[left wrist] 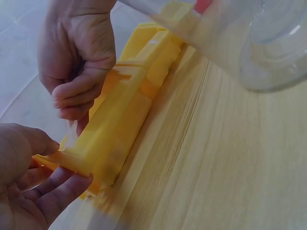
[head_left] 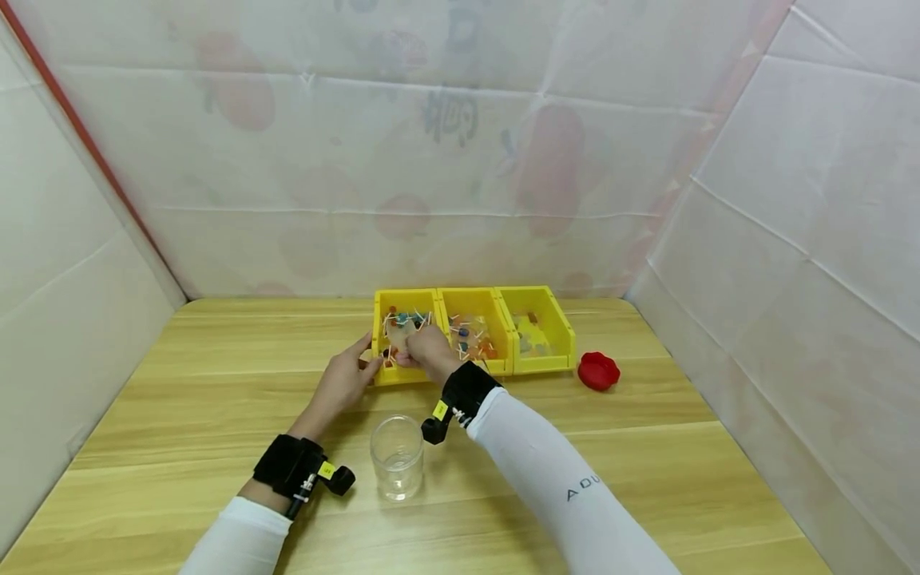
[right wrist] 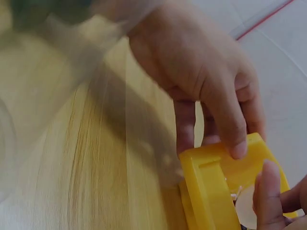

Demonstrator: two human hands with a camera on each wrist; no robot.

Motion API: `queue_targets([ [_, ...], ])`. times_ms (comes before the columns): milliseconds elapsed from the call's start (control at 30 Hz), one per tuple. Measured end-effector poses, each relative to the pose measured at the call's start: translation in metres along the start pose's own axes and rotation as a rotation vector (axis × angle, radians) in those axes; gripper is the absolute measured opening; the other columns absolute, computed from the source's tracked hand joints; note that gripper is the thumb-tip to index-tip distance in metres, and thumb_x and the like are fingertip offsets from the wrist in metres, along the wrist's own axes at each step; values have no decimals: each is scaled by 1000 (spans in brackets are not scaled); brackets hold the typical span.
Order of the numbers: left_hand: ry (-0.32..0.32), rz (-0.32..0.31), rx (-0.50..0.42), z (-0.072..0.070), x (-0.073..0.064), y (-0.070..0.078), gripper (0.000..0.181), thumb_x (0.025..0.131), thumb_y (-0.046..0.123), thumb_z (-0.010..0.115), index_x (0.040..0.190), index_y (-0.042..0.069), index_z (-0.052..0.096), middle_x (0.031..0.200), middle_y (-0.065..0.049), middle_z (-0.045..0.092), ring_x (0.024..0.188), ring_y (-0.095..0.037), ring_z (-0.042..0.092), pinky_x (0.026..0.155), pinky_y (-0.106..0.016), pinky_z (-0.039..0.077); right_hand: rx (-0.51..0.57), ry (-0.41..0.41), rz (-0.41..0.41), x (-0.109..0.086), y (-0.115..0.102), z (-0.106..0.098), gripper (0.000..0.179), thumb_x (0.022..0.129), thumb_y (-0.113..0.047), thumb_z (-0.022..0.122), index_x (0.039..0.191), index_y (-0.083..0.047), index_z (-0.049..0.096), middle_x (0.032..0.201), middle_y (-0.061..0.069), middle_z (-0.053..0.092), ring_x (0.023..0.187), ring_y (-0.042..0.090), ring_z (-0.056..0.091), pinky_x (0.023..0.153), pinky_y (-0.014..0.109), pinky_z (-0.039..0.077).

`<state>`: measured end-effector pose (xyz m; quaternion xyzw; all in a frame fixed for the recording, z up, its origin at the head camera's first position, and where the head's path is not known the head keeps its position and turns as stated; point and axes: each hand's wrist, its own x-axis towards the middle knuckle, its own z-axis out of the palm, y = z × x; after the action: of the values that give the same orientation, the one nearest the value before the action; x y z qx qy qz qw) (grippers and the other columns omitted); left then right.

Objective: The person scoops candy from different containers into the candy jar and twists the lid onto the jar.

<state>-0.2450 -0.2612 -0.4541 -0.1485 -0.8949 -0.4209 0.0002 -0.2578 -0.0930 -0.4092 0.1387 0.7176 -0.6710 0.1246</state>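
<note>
My left hand (head_left: 341, 382) grips the left wall of the leftmost yellow bin (head_left: 406, 375), thumb inside and fingers outside, as the right wrist view shows. My right hand (head_left: 431, 351) reaches down into that same bin over its front wall. Its fingers pinch a pale, translucent, rounded piece (right wrist: 247, 206); its exact kind I cannot tell. Around this piece in the bin lie small white sticks and coloured bits (head_left: 413, 318). In the left wrist view the right hand (left wrist: 81, 57) shows curled fingers pointing down above the bin.
Joined to the right are a middle yellow bin (head_left: 512, 351) with similar bits and a right yellow bin (head_left: 568, 339) with paler pieces. A clear glass cup (head_left: 398, 471) stands between the forearms. A red scalloped dish (head_left: 598, 371) sits right of the bins. White sheeting (head_left: 431, 160) encloses the table.
</note>
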Motion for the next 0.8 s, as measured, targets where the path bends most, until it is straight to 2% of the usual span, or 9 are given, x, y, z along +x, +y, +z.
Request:
queue_targets([
  [133, -4, -8, -7, 1, 0, 0, 61, 101, 19, 57, 152, -1, 30, 124, -26, 61, 95, -28, 67, 65, -30, 56, 25, 29, 3, 4, 2, 2, 38, 100, 2, 48, 138, 8, 46, 110, 21, 61, 77, 22, 68, 74, 31, 58],
  [233, -23, -8, -22, 2, -1, 0, 61, 101, 19, 56, 152, -1, 28, 131, -25, 57, 92, -27, 68, 62, -29, 55, 41, 11, 28, 7, 5, 3, 35, 98, 5, 51, 133, 8, 49, 113, 21, 60, 83, 26, 68, 74, 32, 58],
  [333, -35, -12, -37, 2, -1, -1, 61, 102, 18, 56, 153, 0, 27, 125, -25, 60, 87, -24, 69, 60, -28, 55, 85, -2, 44, 4, 8, 5, 32, 97, 7, 52, 129, 9, 53, 111, 19, 63, 85, 26, 69, 75, 31, 58],
  [467, -28, -6, -42, 1, -1, -2, 61, 102, 19, 56, 153, 1, 27, 110, -25, 67, 84, -24, 69, 60, -29, 55, 147, 14, 15, -3, 9, 7, 33, 97, 5, 52, 130, 11, 53, 102, 20, 67, 81, 22, 69, 76, 30, 58],
  [600, -25, 10, -41, 0, -1, -2, 61, 101, 18, 56, 152, -1, 28, 114, -26, 65, 89, -27, 69, 62, -30, 56, 177, 20, -18, -7, 11, 8, 39, 98, 5, 51, 136, 12, 47, 106, 22, 65, 81, 19, 68, 75, 28, 58],
  [800, -25, 16, -39, 1, -1, -3, 62, 101, 18, 56, 153, 1, 27, 124, -27, 61, 91, -28, 68, 63, -30, 57, 226, 32, -6, -9, 15, 8, 41, 97, 6, 49, 138, 11, 46, 113, 24, 64, 92, 22, 69, 77, 28, 58],
])
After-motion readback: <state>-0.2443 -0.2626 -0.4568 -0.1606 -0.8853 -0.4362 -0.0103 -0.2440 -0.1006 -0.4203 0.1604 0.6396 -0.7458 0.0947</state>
